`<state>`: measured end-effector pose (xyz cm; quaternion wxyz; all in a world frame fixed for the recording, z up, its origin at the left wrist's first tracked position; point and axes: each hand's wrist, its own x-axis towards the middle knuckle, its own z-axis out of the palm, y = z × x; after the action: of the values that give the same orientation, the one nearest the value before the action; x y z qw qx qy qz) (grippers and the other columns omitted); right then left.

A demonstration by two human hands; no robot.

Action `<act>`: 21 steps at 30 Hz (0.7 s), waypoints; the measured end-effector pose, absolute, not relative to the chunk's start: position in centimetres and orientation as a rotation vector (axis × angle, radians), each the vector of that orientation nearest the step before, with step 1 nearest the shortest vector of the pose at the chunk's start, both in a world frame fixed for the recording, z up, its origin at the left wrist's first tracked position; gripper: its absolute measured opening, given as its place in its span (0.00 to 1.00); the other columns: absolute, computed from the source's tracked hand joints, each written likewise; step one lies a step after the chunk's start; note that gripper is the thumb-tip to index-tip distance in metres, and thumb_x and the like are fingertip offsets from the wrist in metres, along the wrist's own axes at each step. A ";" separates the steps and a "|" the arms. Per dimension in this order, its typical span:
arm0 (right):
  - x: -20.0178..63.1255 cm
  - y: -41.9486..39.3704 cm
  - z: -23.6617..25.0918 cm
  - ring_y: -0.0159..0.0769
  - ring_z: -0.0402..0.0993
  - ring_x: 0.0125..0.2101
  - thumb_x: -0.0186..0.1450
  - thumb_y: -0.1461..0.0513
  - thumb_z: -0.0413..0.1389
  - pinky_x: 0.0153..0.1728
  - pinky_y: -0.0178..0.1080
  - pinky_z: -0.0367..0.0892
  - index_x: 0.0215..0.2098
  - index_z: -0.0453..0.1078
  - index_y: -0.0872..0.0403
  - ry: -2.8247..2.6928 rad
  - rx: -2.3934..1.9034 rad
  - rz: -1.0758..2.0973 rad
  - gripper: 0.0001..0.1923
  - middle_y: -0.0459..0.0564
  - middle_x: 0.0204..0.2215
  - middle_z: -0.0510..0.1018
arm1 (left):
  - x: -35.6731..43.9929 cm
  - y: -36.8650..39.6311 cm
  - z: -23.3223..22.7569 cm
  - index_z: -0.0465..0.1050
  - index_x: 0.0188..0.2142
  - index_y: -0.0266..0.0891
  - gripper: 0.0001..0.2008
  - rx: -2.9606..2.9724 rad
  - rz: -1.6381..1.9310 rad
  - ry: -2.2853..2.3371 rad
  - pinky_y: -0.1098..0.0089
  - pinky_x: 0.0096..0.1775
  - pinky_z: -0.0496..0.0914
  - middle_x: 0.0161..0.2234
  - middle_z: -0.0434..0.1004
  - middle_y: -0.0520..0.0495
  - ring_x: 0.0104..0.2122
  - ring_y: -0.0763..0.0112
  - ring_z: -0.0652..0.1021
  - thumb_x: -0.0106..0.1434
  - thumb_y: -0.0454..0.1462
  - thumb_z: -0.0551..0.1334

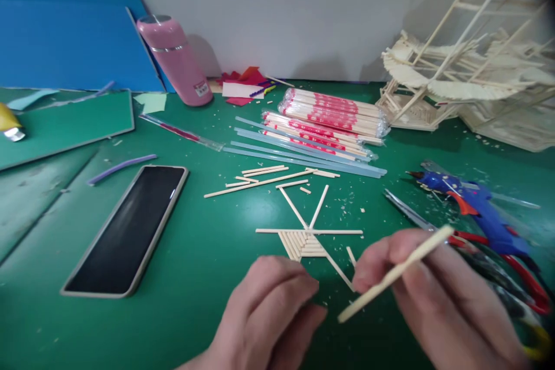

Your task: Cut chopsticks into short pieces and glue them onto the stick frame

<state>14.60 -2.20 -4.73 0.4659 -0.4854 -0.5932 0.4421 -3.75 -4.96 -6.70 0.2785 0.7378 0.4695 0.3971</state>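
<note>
Holding a wooden stick (394, 273) in the right hand (437, 295), fingers pinched on it near its upper half, low end angled down toward the mat (203, 260). Left hand (269, 312) is loosely curled with nothing in it, resting just below the stick lattice (306, 240), near but not touching as far as I can tell.

Step, as I judge it: fitting another piece onto the lattice, a flat fan of short sticks glued under a crossbar, with two sticks rising in a V. Next move likely needs the stick lined up against the fan and steadied by the free hand.

Around:
- loose cut sticks (264, 178) just beyond the lattice
- glue gun (472, 205) and scissors (433, 228) close on the right, under the right hand's path
- chopstick packs (329, 118), clear glue rods (303, 153) further back
- phone (128, 228) left, pink bottle (176, 60) at rear
- stick model (468, 78) far right

Wood chips litter the mat.
</note>
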 end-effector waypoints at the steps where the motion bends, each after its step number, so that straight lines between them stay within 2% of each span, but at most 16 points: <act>1: 14.9 -1.9 -4.7 0.32 0.70 0.23 0.66 0.60 0.43 0.21 0.31 0.67 0.36 0.63 0.48 -1.444 -1.242 1.027 0.07 0.46 0.24 0.72 | -4.1 -4.7 -6.8 0.65 0.43 0.41 0.11 2.018 1.051 1.300 0.67 0.34 0.71 0.36 0.71 0.43 0.35 0.66 0.73 0.60 0.32 0.55; 4: 16.0 -0.7 -4.9 0.30 0.68 0.24 0.64 0.59 0.47 0.23 0.29 0.66 0.38 0.64 0.49 -1.677 -1.395 0.817 0.06 0.44 0.23 0.70 | -4.9 -3.8 -7.3 0.63 0.42 0.41 0.12 2.133 0.947 1.356 0.65 0.32 0.67 0.33 0.71 0.46 0.31 0.67 0.70 0.59 0.28 0.54; 7: 16.7 -0.1 -5.4 0.28 0.65 0.21 0.64 0.58 0.48 0.20 0.28 0.62 0.37 0.64 0.49 -1.954 -1.492 0.734 0.06 0.42 0.23 0.69 | -5.3 -3.1 -7.7 0.63 0.40 0.40 0.09 2.179 0.839 1.415 0.64 0.32 0.64 0.32 0.70 0.47 0.31 0.66 0.69 0.60 0.30 0.53; 12: 17.2 -0.5 -6.7 0.27 0.60 0.17 0.61 0.55 0.50 0.17 0.30 0.58 0.28 0.63 0.50 -2.141 -1.690 0.702 0.08 0.40 0.18 0.62 | -5.1 -2.7 -8.2 0.62 0.42 0.40 0.08 2.217 0.708 1.442 0.62 0.34 0.62 0.34 0.69 0.45 0.33 0.64 0.68 0.61 0.32 0.53; 18: 16.9 -1.0 -7.5 0.28 0.64 0.18 0.60 0.59 0.50 0.17 0.31 0.57 0.25 0.62 0.51 -2.385 -1.660 0.416 0.07 0.41 0.20 0.65 | -4.9 -2.7 -8.3 0.63 0.40 0.40 0.07 2.237 0.622 1.459 0.61 0.34 0.61 0.33 0.68 0.46 0.33 0.63 0.67 0.61 0.33 0.53; 21: 16.7 -1.2 -7.2 0.31 0.66 0.19 0.60 0.61 0.48 0.18 0.33 0.58 0.26 0.61 0.50 -2.485 -1.597 0.334 0.05 0.42 0.22 0.67 | -4.9 -2.7 -8.3 0.64 0.39 0.40 0.06 2.236 0.590 1.477 0.62 0.34 0.61 0.33 0.68 0.47 0.33 0.63 0.66 0.62 0.34 0.52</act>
<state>16.74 -1.19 -7.22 0.0847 -0.5352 -0.8330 0.1118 -4.93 -2.72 -8.34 0.1977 0.7988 0.5277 0.2108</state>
